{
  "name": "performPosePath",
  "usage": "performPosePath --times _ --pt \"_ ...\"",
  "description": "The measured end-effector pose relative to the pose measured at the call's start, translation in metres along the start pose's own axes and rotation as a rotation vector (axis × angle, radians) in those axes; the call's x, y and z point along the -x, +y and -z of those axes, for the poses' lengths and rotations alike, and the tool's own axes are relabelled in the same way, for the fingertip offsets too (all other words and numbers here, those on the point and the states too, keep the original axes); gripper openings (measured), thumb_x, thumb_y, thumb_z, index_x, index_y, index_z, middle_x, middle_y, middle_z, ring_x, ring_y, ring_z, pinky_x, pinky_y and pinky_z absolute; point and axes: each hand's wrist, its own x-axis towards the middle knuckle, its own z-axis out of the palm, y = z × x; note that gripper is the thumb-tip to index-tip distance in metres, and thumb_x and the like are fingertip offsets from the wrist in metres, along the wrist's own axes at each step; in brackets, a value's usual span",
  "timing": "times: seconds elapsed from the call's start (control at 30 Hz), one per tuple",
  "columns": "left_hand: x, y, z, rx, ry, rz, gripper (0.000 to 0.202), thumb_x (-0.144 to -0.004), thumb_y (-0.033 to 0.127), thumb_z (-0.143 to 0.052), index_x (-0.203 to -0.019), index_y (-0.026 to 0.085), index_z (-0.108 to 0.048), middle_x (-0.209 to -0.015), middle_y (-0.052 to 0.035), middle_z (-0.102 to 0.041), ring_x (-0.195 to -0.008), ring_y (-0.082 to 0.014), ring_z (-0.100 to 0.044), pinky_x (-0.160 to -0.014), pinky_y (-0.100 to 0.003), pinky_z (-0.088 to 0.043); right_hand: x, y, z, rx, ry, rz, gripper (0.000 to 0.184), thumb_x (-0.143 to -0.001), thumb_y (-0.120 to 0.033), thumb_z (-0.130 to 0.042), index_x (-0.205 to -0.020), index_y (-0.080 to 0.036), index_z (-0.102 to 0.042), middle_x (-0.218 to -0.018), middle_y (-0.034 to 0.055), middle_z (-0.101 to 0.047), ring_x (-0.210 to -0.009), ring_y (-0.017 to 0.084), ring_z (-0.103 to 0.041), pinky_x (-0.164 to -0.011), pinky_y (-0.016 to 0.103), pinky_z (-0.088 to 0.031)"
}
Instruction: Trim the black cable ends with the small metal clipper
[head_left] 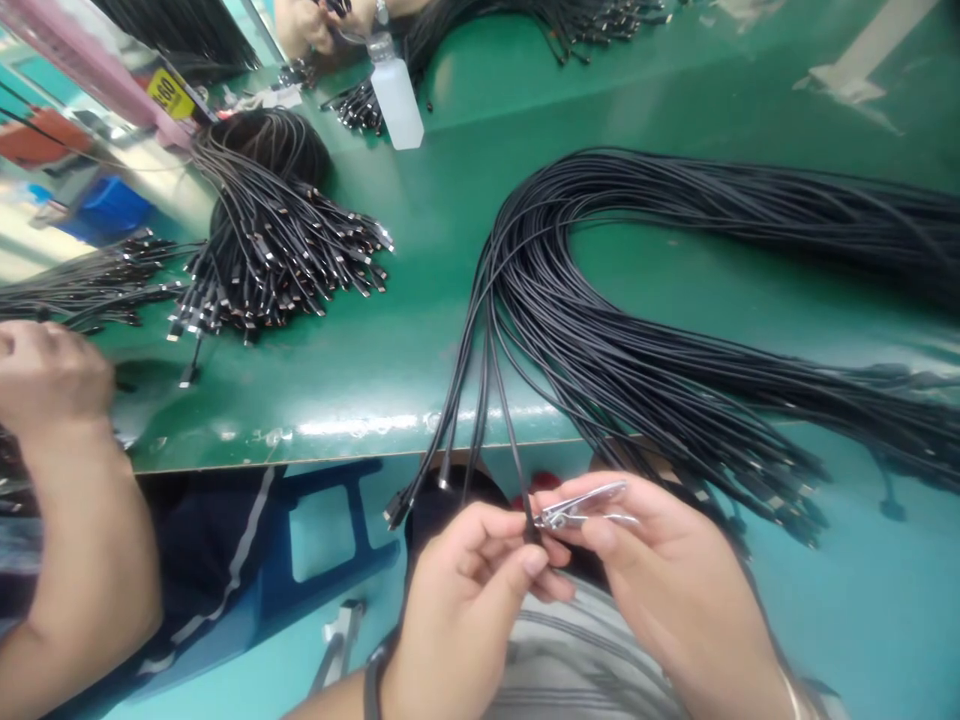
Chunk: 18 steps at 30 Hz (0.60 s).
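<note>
Pinched between the fingers and thumb of my left hand (480, 590) is the end of a black cable (510, 420), which runs down from the bundle on the table. My right hand (667, 580) grips silver nail clippers (581, 508), their lever raised between thumb and fingers. The clippers' jaws are up against the cable, just above my left fingertips; whether they touch it I cannot tell. Behind my hands a large bundle of black cables (645, 190) curves over the table, with many connector ends hanging past its front edge. A few loose cable ends (405, 500) dangle left of my hands.
The green table (420, 330) carries another cable pile (277, 250) with metal-tipped connectors. A white plastic bottle (397, 100) stands at the back. A co-worker's arm (75, 520) is at the left, another person's hands (322, 25) at the far side. Below is a blue stool (322, 580).
</note>
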Motion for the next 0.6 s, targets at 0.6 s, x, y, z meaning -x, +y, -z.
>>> performPosePath --times 0.6 --pt "-0.009 -0.006 0.008 -0.104 0.031 0.006 0.033 -0.065 0.027 -0.088 -0.072 0.017 -0.057 -0.060 0.0037 -0.067 -0.053 -0.0099 -0.064 -0.054 -0.018 -0.049 0.004 0.014 0.003 -0.086 0.007 0.046 0.009 -0.090 -0.034 -0.069 -0.093 -0.027 -0.074 -0.094 0.0017 -0.077 -0.088 0.018 -0.074 -0.079 0.027 -0.061"
